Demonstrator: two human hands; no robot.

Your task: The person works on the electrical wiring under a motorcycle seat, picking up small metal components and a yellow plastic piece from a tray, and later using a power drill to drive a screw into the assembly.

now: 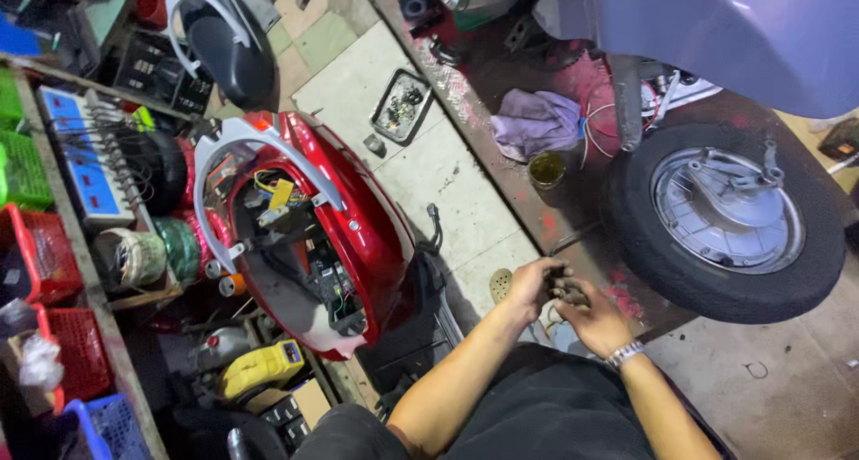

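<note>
Dark trousers (pixel 537 406) fill the near edge of my view, and two bare forearms reach out from there. My left hand (pixel 530 285) and my right hand (pixel 592 317) meet just past my knees. Both hands are curled around a small dark part (pixel 559 285). It is too small and dim for me to tell what it is, but the fingers of each hand are wrapped close on it. A silver wristwatch (pixel 625 353) sits on my right wrist.

Right of my hands stands a black scooter wheel (pixel 725 223) with a silver hub. It rests on a rusty red metal ramp (pixel 501 129). A pale purple scooter body (pixel 734 30) hangs over the wheel on the far right. On the ramp, far from me, lies a purple rag (pixel 537 120), and a little round tin (pixel 547 169) sits just beside it.

Left of my hands is a red scooter body (pixel 358 218) with its top open, so I can see wires and plugs inside. A grey rail (pixel 224 156) bends around it. On the pale floor tiles beyond it lies a small black tray of screws (pixel 401 105). Near left, a yellow meter (pixel 264 366) lies on the floor. Red baskets (pixel 54 290) stand along the left edge.
</note>
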